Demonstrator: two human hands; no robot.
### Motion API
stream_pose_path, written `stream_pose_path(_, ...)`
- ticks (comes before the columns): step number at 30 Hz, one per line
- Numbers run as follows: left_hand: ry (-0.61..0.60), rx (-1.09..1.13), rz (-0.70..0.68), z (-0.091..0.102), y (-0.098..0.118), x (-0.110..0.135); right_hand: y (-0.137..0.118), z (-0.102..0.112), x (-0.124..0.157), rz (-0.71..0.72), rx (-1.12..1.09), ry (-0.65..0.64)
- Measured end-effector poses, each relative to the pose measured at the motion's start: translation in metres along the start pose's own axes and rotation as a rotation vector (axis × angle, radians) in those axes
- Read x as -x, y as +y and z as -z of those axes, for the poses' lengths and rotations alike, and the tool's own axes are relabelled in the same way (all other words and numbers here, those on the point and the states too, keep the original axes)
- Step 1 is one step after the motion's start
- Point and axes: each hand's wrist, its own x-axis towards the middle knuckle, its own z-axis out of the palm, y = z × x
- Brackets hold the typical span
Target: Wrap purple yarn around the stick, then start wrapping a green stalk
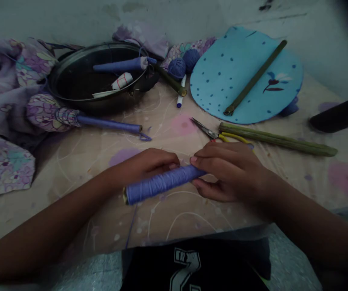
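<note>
- Squarely in the middle, low over the patterned sheet [70, 161], a yarn-wrapped stick [161, 184] is held between both hands, its left end angled towards the person.
- The left hand [149, 165] curls over the stick's middle with its grip clenched on it, likely to steady it against slipping.
- The right hand [231, 171] has its grip closed on the stick's right end, fingers above and thumb beneath (a hold that would suit rolling it, I judge).
- A loose strand of purple yarn [130, 226] trails from the stick's near end down towards the lap.
- Just beyond the right hand lie scissors [205, 130] with yellow handles, and beside them green bamboo stalks [277, 139], probably kept there for easy reach.
- Farther back sit a metal pan [76, 83] holding a second wrapped spindle [122, 64], two yarn balls [176, 68], a marker pen [180, 95], and a round blue fan [246, 97] with a stalk laid across it.
</note>
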Motion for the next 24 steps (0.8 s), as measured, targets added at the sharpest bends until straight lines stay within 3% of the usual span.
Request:
stream_pose_path(4,0.194,-0.343,0.063,-0.024,0.023,0.002,-0.004,-0.006,-0.004,-0.247,0.069,0.015)
stream_pose_path(6,0.128,-0.504,0.137,-0.033,0.036,0.003,-0.006,-0.010,-0.006,-0.334,0.170,-0.062)
stream_pose_path(8,0.056,-0.645,0.117,-0.036,0.045,0.005,-0.006,-0.013,-0.007,-0.384,0.269,-0.170)
stream_pose_path(12,0.066,-0.840,-0.014,-0.020,0.049,0.007,-0.003,-0.015,-0.008,-0.264,0.256,-0.420)
stream_pose_path(14,0.095,-0.873,0.025,-0.007,0.043,0.007,-0.002,-0.013,-0.008,-0.159,0.196,-0.490)
stream_pose_path(16,0.124,-0.831,0.082,0.006,0.031,0.007,-0.002,-0.009,-0.007,-0.075,0.138,-0.465)
stream_pose_path(19,0.110,-0.686,0.060,0.017,0.010,0.005,-0.003,-0.001,-0.005,0.047,0.064,-0.307)
stream_pose_path(22,0.085,-0.502,0.105,0.012,0.000,0.002,-0.004,0.004,-0.002,0.117,0.063,-0.126)
stream_pose_path(24,0.037,-0.434,0.152,0.002,0.003,-0.002,-0.004,0.003,-0.001,0.041,0.099,-0.036)
